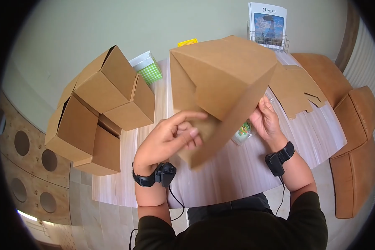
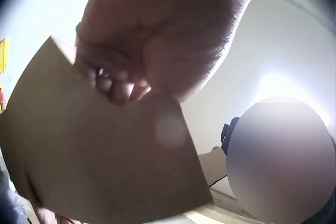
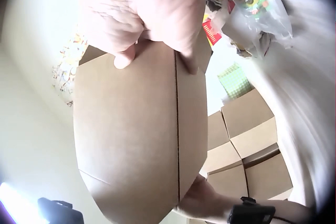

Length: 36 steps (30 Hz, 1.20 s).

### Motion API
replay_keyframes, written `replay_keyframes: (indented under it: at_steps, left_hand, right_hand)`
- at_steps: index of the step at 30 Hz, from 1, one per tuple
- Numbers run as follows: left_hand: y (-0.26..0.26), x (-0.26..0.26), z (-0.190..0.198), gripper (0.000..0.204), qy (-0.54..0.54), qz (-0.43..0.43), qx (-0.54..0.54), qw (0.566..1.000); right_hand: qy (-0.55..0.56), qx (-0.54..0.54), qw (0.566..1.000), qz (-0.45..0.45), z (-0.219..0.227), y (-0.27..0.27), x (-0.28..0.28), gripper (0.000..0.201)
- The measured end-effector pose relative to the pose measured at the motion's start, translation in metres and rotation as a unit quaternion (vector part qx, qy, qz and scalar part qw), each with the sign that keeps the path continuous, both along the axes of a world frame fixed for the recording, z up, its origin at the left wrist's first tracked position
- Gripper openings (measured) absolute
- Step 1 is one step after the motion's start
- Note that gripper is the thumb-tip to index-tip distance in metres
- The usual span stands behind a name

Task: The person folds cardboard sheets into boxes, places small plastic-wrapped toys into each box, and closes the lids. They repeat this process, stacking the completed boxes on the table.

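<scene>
A half-folded brown cardboard box [image 1: 221,87] is held up over the wooden table [image 1: 221,183] between both hands. My left hand [image 1: 175,133] is at its lower left flap, index finger stretched along the cardboard and the other fingers curled against it; the left wrist view shows those fingers [image 2: 118,85] bent at the edge of the flap [image 2: 100,166]. My right hand [image 1: 266,118] grips the right edge of the box. In the right wrist view its fingers [image 3: 126,56] pinch the top of a creased panel [image 3: 136,140].
Several folded brown boxes [image 1: 100,108] are stacked at the table's left. A flat cardboard blank [image 1: 296,89] lies at the right. A green checked box [image 1: 148,68], a yellow item [image 1: 187,42], a clear bag of coloured items [image 1: 242,132] and a rack holding a Monet booklet [image 1: 267,25] stand behind. A brown leather seat [image 1: 350,137] is right.
</scene>
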<state>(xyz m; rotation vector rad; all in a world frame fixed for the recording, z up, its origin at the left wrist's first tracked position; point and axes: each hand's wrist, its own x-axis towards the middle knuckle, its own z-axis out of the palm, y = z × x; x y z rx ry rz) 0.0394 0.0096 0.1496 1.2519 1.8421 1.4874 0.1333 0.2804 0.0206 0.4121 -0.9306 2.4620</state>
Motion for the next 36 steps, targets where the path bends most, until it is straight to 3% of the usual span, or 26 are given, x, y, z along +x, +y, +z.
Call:
replay_keyframes:
  at_steps: [1, 2, 5, 6, 9, 14, 19, 20, 22, 27, 31, 32, 36]
  left_hand:
    - [0.001, -0.004, -0.006, 0.039, 0.021, -0.006, -0.019, 1.000]
    - [0.003, -0.014, -0.012, 0.063, 0.099, 0.026, -0.045, 0.994]
    - [0.020, -0.009, -0.020, 0.080, 0.179, 0.200, 0.020, 0.963]
    - [0.023, -0.005, -0.015, 0.092, 0.183, 0.229, -0.024, 0.956]
    - [0.029, -0.015, -0.029, 0.092, 0.387, 0.251, 0.034, 0.886]
    - [0.021, -0.016, -0.037, 0.088, 0.199, 0.176, -0.050, 0.963]
    - [0.015, -0.027, -0.045, 0.085, 0.136, 0.052, -0.020, 0.989]
    - [0.015, -0.029, -0.045, 0.084, 0.133, 0.044, -0.017, 0.990]
    - [0.016, -0.035, -0.046, 0.082, 0.142, 0.043, -0.014, 0.989]
    - [0.022, -0.035, -0.049, 0.070, 0.249, 0.147, -0.040, 0.956]
    - [0.007, -0.046, -0.049, 0.059, 0.313, 0.097, -0.039, 0.944]
    - [0.020, -0.024, -0.023, 0.086, 0.307, 0.055, -0.026, 0.950]
    - [0.034, -0.012, -0.034, 0.083, 0.356, 0.004, -0.059, 0.933]
  right_hand:
    - [-0.010, 0.004, 1.000, -0.020, 0.003, 0.001, 0.001, 0.039]
    - [-0.009, 0.010, 1.000, -0.027, 0.006, 0.002, 0.003, 0.040]
    - [0.005, 0.038, 0.999, -0.027, 0.008, 0.002, 0.006, 0.039]
    - [0.019, 0.055, 0.998, -0.012, 0.008, 0.001, 0.008, 0.039]
    - [0.036, 0.106, 0.994, 0.013, 0.007, -0.008, 0.014, 0.038]
    - [0.031, 0.165, 0.986, 0.020, 0.008, -0.017, 0.020, 0.037]
    - [0.010, 0.262, 0.962, 0.074, -0.003, 0.002, 0.022, 0.034]
    - [0.005, 0.242, 0.970, 0.029, 0.001, -0.001, 0.021, 0.034]
    - [-0.005, 0.202, 0.977, -0.060, 0.012, -0.009, 0.021, 0.033]
    - [-0.019, 0.165, 0.979, -0.120, 0.004, 0.014, 0.013, 0.034]
    - [-0.059, 0.040, 0.986, -0.151, 0.004, 0.024, 0.009, 0.036]
    - [-0.065, 0.022, 0.985, -0.158, 0.008, 0.026, 0.009, 0.038]
    - [-0.047, 0.083, 0.980, -0.175, 0.025, 0.029, 0.017, 0.047]
